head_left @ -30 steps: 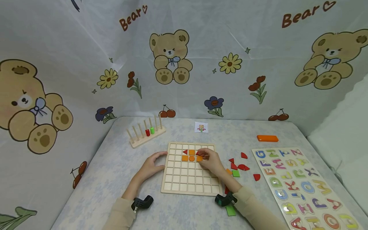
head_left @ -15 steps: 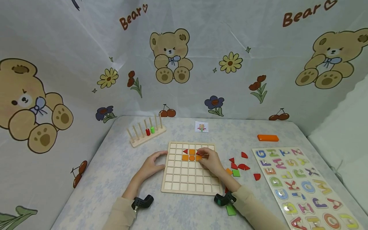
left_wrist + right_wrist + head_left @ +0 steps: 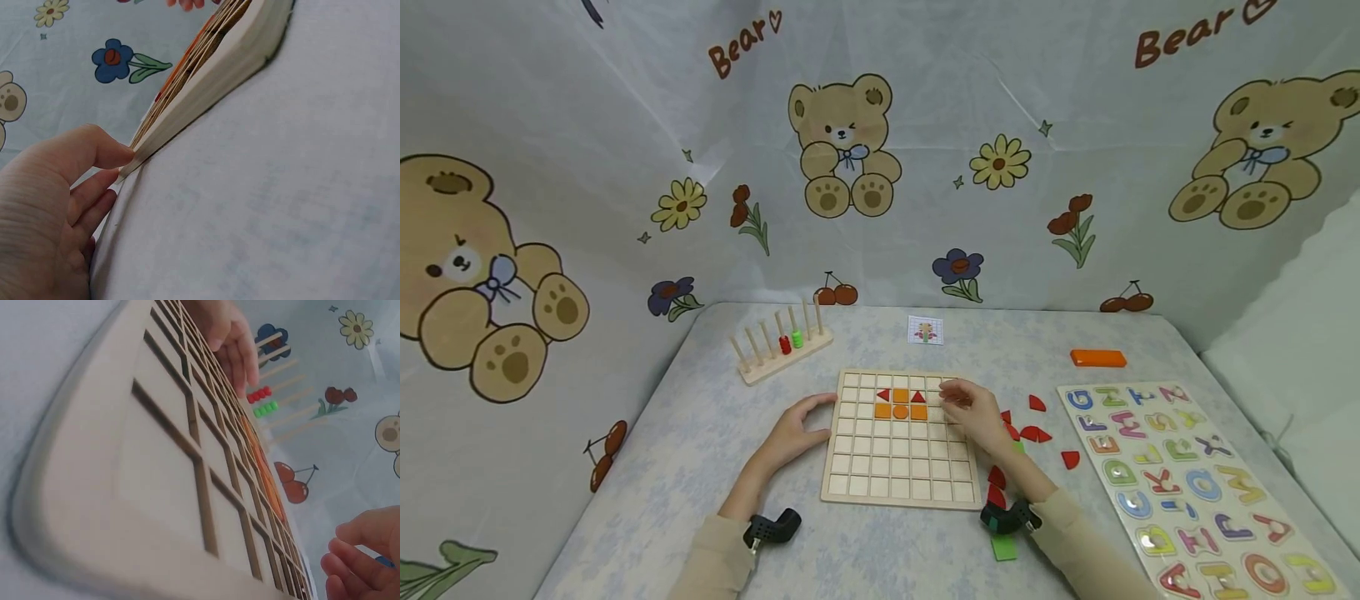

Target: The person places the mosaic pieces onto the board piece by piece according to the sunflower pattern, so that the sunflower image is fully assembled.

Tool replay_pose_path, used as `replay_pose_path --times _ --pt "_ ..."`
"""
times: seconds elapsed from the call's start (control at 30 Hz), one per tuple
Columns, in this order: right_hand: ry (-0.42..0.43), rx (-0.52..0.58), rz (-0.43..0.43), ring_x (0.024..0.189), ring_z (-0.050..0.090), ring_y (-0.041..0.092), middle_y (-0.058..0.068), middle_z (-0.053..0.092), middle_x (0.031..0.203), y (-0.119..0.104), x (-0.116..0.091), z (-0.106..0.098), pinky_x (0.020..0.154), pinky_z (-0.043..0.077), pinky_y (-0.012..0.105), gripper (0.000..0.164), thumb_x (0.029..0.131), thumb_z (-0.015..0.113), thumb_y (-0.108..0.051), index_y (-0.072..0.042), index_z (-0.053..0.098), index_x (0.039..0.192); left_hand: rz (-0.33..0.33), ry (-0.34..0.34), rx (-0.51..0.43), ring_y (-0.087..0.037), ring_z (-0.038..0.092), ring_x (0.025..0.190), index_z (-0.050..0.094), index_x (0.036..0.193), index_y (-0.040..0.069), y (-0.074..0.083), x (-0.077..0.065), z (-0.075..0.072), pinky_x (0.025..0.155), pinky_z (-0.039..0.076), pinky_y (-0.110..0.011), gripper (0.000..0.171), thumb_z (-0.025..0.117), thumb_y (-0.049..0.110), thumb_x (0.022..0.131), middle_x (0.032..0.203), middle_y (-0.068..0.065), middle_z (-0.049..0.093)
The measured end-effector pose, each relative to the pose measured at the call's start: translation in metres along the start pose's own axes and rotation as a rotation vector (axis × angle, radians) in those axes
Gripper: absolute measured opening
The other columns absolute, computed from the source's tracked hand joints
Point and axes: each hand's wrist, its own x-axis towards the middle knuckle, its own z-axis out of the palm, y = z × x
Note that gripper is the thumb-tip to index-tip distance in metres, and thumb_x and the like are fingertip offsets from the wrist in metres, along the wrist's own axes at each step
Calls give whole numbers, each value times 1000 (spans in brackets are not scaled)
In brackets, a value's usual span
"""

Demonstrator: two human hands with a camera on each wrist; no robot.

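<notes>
We read "Bear" twice on backdrop (image 3: 880, 254); G, K, A on alphabet board (image 3: 1182, 473). Grid board (image 3: 891, 467) lies between left grip (image 3: 790, 432), relaxed, touching its left edge, and right grip (image 3: 973, 414), loosely curled, empty, over its right edge near red triangle (image 3: 917, 397).

The pale wooden grid board (image 3: 878, 463) lies flat, its left edge against the left hand's (image 3: 792, 432) fingers. Just left of the right hand's (image 3: 976, 417) fingertips, pieces fill its squares in two rows: a left-pointing red triangle (image 3: 884, 395), orange square (image 3: 900, 396) and upward-pointing red triangle (image 3: 918, 397); nearer, an orange square (image 3: 882, 411), orange circle (image 3: 900, 412) and another orange square (image 3: 918, 412).
</notes>
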Motion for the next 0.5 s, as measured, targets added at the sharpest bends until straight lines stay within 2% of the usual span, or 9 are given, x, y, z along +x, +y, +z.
replay_pose_path --times 0.27,0.5 --pt "62 -84 51 88 64 24 18 69 99 11 -16 -33 75 52 19 29 85 68 -3 3 65 113 3 7 4 -27 35 141 53 136 17 -1 -1 0 117 26 -51 55 70 11 84 143 -6 49" --pt "21 -99 134 79 60 11 17 69 98 19 -34 -49 68 51 15 33 81 70 0 2 64 113 12 8 13 -28 35 141 53 136 15 -1 0 1 117 26 -51 55 70 10 84 143 -7 50"
